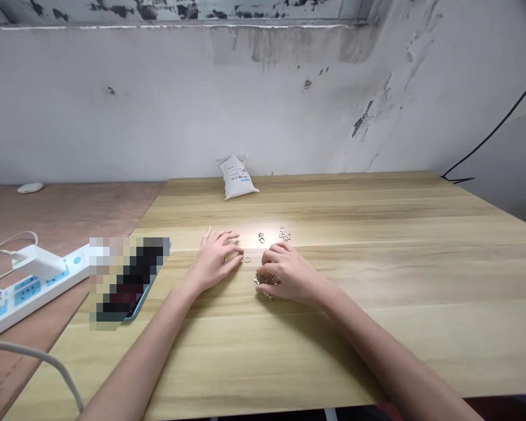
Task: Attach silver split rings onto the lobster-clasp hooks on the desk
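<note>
My left hand (214,261) rests palm down on the light wooden table (377,245), fingers curled slightly, with something small and metallic near its fingertips. A small metal ring (247,259) lies just right of those fingertips. My right hand (287,272) is curled over a little heap of gold-coloured metal rings and clasps (267,280), with its fingers closed on some of them. Two more small clusters of metal rings (261,237) and clasps (284,235) lie just beyond the hands.
A small white bag (237,176) stands at the table's far edge by the stained wall. A phone (129,280) lies at the left. A white power strip (30,280) with plugs and cables sits on the reddish table beside it. A black cable (491,137) hangs at right.
</note>
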Demonstrator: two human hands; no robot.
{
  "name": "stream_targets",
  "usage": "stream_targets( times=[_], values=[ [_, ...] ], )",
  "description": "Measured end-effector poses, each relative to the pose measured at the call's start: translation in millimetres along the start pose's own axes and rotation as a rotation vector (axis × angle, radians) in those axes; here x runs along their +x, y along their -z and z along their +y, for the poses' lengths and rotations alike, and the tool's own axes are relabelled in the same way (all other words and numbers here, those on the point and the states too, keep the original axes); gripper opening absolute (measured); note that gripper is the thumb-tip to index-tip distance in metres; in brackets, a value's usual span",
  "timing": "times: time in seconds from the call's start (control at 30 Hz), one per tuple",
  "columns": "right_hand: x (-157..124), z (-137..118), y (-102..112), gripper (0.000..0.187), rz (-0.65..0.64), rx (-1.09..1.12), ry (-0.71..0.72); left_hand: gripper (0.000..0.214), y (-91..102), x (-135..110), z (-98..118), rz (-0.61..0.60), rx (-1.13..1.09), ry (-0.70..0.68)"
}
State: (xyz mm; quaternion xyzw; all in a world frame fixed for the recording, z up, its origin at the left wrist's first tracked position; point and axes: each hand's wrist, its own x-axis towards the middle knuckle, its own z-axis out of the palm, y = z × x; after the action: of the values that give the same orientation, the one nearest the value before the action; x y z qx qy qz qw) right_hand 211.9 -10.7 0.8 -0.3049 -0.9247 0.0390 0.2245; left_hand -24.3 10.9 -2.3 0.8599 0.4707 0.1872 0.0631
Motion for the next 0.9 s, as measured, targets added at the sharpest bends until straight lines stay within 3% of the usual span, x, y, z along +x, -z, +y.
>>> stream_targets(
  times=[0.17,0.3,0.4,0.67,0.9],
  values=[
    [-0.8,3.4,-6.5,0.013,0.037,-0.059,0.030,0.020,-6.6,1.6,8.0,-0.013,-0.019,-0.053],
    [-0.6,5.0,-10.1,0.015,0.025,-0.074,0.043,0.018,-10.2,2.7,10.4,-0.013,-0.045,-0.021],
    [0.6,5.2,-10.8,0.017,0.021,-0.043,0.007,0.018,-10.1,2.3,9.2,-0.014,-0.057,0.002],
    [4.2,3.7,-15.6,0.015,0.028,-0.023,-0.102,0.016,-5.9,1.6,0.7,0.045,0.043,-0.124],
    [0.5,10.3,-5.0,0.013,-0.019,-0.008,-0.123,0.012,-5.5,2.3,7.0,0.085,-0.025,-0.150]
  ],
)
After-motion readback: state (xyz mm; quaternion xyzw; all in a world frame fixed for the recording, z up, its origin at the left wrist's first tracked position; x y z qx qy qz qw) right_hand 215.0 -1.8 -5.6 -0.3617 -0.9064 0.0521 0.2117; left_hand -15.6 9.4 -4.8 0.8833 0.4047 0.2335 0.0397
